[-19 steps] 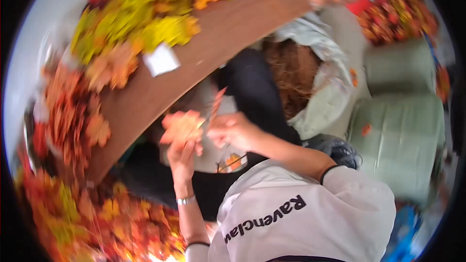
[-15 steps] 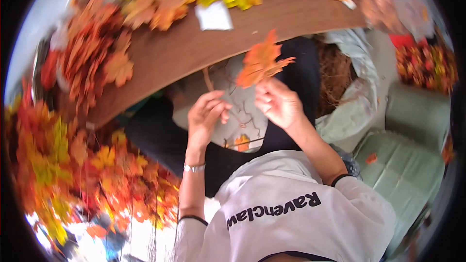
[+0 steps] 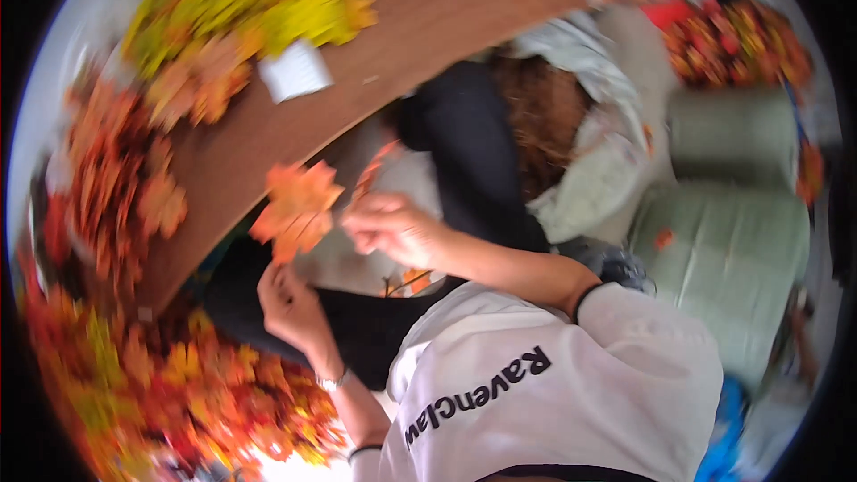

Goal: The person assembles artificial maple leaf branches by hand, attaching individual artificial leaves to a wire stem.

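An orange artificial maple leaf (image 3: 297, 207) stands up at the fingertips of my left hand (image 3: 296, 305), which pinches it by its lower end. My right hand (image 3: 397, 230) is closed just to the right of the leaf. From its fingers a narrow orange-brown strip (image 3: 373, 168) points up and away; whether it is a stem or a leaf seen edge-on is blurred. Both hands are above my lap, in front of the table edge.
A brown table (image 3: 357, 103) bears yellow leaves (image 3: 303, 18), red-orange leaves (image 3: 107, 183) and a white paper (image 3: 295, 71). More leaves (image 3: 214, 384) are heaped at left. At right are a sack of brown fibre (image 3: 544, 125) and green wrapped bundles (image 3: 714, 259).
The view has turned. My right hand has moved left, toward the left hand. The orange leaf, earlier at my right hand, now shows at my left; the narrow strip shows at my right.
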`<state>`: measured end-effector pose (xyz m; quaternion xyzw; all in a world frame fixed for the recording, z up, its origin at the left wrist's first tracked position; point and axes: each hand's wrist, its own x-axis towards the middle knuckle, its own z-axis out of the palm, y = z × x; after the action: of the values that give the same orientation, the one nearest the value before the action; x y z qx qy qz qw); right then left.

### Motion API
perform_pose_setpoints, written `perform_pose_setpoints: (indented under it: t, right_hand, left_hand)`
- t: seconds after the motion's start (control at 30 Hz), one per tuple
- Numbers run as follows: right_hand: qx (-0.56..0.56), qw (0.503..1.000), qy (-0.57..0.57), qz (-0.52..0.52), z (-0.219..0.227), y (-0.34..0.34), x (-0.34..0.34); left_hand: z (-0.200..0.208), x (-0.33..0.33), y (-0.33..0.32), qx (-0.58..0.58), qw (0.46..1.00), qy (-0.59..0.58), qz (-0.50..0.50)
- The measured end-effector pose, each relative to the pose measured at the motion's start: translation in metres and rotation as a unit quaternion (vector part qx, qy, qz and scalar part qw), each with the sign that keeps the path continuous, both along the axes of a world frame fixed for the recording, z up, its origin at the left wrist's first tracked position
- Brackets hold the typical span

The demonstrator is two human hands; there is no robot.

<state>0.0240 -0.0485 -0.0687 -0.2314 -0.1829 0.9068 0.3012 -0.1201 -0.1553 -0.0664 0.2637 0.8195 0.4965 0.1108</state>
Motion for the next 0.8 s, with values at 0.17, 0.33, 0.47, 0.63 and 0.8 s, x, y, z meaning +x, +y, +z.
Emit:
perform_pose_setpoints:
  t: [0.17,0.33,0.47,0.63,0.8]
  right_hand:
    - [-0.008,1.000,0.006,0.026,0.001,-0.012,-0.006]
    - [0.088,0.992,-0.089,-0.003,0.003,-0.016,0.002]
    - [0.140,0.981,-0.134,-0.024,0.010,-0.013,0.001]
    - [0.179,0.973,-0.139,-0.043,0.008,-0.008,-0.001]
    - [0.185,0.972,-0.140,-0.039,0.014,-0.007,-0.003]
  left_hand:
    - [-0.013,-0.027,-0.010,0.044,0.918,-0.360,-0.157]
    - [-0.020,0.009,0.005,0.219,0.666,-0.676,-0.228]
    - [-0.020,0.032,0.016,0.269,0.683,-0.651,-0.194]
    - [-0.012,0.038,0.022,0.280,0.756,-0.555,-0.205]
    - [0.001,0.040,0.023,0.255,0.803,-0.503,-0.194]
